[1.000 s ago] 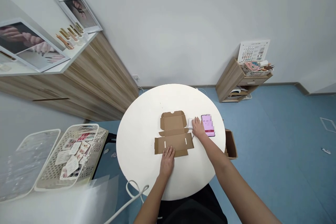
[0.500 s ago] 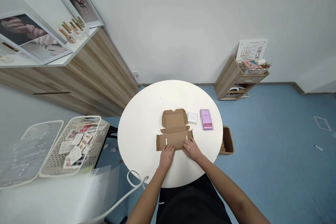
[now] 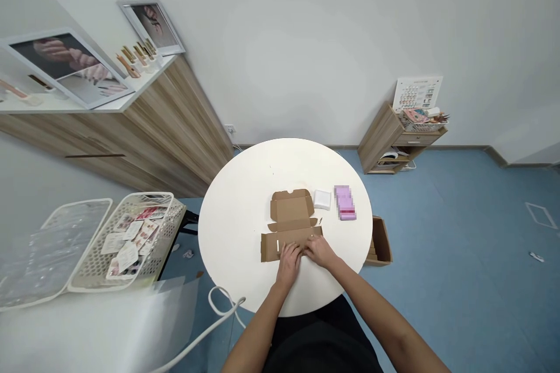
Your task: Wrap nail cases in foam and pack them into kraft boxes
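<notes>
A brown cardboard box, partly unfolded, lies on the round white table with its lid panel and side flaps spread away from me. My left hand rests on its near panel, fingers stretched out and a little apart over the cardboard. Close beside it, my right hand has its fingers bent around the near edge of the same panel, toward the right. The fingertips of both hands nearly meet. Right of the box are a small white square packet and a purple pack, whose surface is blurred.
An open carton stands on the floor right of the table. To the left are white baskets with cards and clear plastic, and a white cable. A wooden cabinet and a small shelf unit stand by the wall.
My left hand has slid right along the near panel, closer to my right hand. The right fingers have bent further at the edge. The view has tilted up slightly.
</notes>
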The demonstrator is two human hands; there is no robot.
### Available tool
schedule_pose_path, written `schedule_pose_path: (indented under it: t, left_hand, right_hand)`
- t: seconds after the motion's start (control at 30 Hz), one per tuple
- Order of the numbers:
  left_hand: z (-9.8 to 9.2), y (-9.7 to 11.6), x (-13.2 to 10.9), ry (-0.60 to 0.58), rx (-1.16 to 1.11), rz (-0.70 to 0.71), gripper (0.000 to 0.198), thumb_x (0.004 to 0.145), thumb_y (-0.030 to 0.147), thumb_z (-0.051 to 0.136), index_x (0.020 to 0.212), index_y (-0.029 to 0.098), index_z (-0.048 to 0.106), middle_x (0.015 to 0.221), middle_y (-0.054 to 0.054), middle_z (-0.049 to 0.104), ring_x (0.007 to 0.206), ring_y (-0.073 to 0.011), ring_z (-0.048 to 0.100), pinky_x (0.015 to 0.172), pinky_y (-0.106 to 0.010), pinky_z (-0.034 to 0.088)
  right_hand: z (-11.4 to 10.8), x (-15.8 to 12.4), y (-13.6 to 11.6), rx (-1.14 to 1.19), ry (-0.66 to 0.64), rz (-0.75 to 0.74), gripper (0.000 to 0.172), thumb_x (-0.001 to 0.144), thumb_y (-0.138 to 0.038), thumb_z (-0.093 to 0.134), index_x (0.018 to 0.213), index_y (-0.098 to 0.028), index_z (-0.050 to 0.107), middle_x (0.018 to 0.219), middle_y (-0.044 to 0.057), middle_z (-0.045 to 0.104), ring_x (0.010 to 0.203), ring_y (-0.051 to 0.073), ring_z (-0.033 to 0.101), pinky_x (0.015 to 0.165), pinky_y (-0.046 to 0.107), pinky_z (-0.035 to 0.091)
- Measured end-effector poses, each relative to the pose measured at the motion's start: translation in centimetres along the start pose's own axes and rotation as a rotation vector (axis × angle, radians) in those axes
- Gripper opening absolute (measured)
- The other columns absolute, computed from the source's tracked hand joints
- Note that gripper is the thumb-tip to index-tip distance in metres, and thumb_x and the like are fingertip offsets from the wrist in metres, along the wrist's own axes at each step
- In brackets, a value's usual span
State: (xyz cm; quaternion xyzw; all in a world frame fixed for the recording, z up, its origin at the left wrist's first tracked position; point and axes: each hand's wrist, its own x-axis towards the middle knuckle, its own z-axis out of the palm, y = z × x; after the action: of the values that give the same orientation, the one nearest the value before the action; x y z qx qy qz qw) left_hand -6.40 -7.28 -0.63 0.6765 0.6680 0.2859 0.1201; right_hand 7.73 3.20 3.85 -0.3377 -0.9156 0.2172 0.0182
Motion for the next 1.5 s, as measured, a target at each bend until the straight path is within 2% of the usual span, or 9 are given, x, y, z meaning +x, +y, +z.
schedule_pose_path:
  t: [0.2,0.43,0.63,0.77,1.03,1.13,1.2,1.33,1.5]
  left_hand:
    - [-0.6,0.2,-0.4,-0.024,-0.052,-0.005,0.030,0.096,0.015,0.036,0.104,0.021,0.064,0.105,-0.007,0.070,0.110,-0.0218,0.062,0.111,-0.060,0.032]
    - [-1.2,0.7,-0.3,-0.078,-0.067,-0.038,0.032,0.092,0.009,0.037,0.103,0.021,0.064,0.099,-0.005,0.072,0.112,-0.0221,0.062,0.112,-0.061,0.030]
    - [-1.2,0.7,-0.4,-0.118,-0.042,-0.039,0.035,0.090,0.005,0.035,0.100,0.021,0.065,0.098,-0.004,0.072,0.117,-0.0233,0.059,0.112,-0.060,0.030]
    - [-1.4,0.6,0.0,-0.122,0.012,-0.018,0.034,0.091,0.004,0.036,0.094,0.020,0.065,0.116,-0.008,0.067,0.129,-0.0255,0.049,0.111,-0.060,0.033]
    - [-3.7,0.7,3.1,-0.195,0.188,0.057,0.024,0.089,0.007,0.043,0.078,0.017,0.062,0.154,-0.009,0.035,0.148,-0.0295,0.015,0.114,-0.065,0.019]
    - [-4.5,0.4,4.5,-0.258,0.255,0.064,0.014,0.084,0.010,0.053,0.087,0.018,0.063,0.160,-0.008,0.023,0.149,-0.0311,0.008,0.116,-0.064,0.015]
    - [-4.7,0.0,5.2,-0.268,0.304,0.019,0.035,0.078,0.016,0.063,0.113,0.020,0.060,0.161,-0.011,0.015,0.149,-0.0328,0.006,0.116,-0.064,0.013]
    - [-4.2,-1.1,6.2,-0.315,0.353,-0.088,0.105,0.067,0.033,0.076,0.152,0.019,0.016,0.161,-0.017,0.013,0.148,-0.0352,0.007,0.117,-0.061,0.013]
    - [-3.2,-2.0,6.6,-0.422,0.361,-0.160,0.122,0.060,0.040,0.080,0.154,0.014,0.006,0.159,-0.020,0.016,0.147,-0.0365,0.011,0.118,-0.056,0.014]
  right_hand:
    - [-2.6,2.4,2.9,0.197,0.328,0.407,0.014,0.087,-0.026,0.051,0.098,-0.020,0.057,0.100,0.008,0.063,0.095,0.024,0.056,0.080,0.034,0.045]
    - [-2.4,6.7,3.6,0.540,0.112,0.833,0.034,0.084,-0.025,0.055,0.117,-0.020,0.048,0.097,0.004,0.070,0.090,0.019,0.065,0.072,0.027,0.045]
    - [-2.0,8.4,3.2,0.556,0.063,0.875,0.023,0.086,-0.027,0.054,0.107,-0.020,0.060,0.107,0.007,0.071,0.096,0.020,0.066,0.071,0.025,0.046]
    - [-2.3,8.5,3.4,0.557,0.027,0.841,0.020,0.089,-0.031,0.052,0.097,-0.021,0.067,0.105,0.006,0.072,0.093,0.019,0.067,0.071,0.024,0.046]
    - [-3.0,8.0,3.4,0.516,-0.069,0.824,0.021,0.085,-0.035,0.059,0.099,-0.025,0.071,0.102,0.002,0.074,0.091,0.020,0.067,0.074,0.026,0.045]
    - [-3.5,7.8,3.2,0.492,-0.092,0.824,0.021,0.085,-0.035,0.059,0.100,-0.026,0.070,0.102,0.001,0.074,0.092,0.020,0.067,0.077,0.028,0.044]
    - [-3.7,7.6,3.1,0.477,-0.104,0.821,0.021,0.085,-0.035,0.058,0.100,-0.026,0.070,0.102,0.001,0.074,0.091,0.020,0.067,0.078,0.029,0.044]
    - [-4.2,7.3,2.8,0.441,-0.119,0.793,0.022,0.087,-0.038,0.056,0.100,-0.027,0.069,0.103,0.001,0.073,0.094,0.020,0.066,0.080,0.030,0.042]
    - [-4.7,6.7,1.9,0.360,-0.090,0.738,0.021,0.090,-0.033,0.050,0.095,-0.025,0.069,0.104,0.004,0.072,0.106,0.023,0.061,0.094,0.037,0.035]
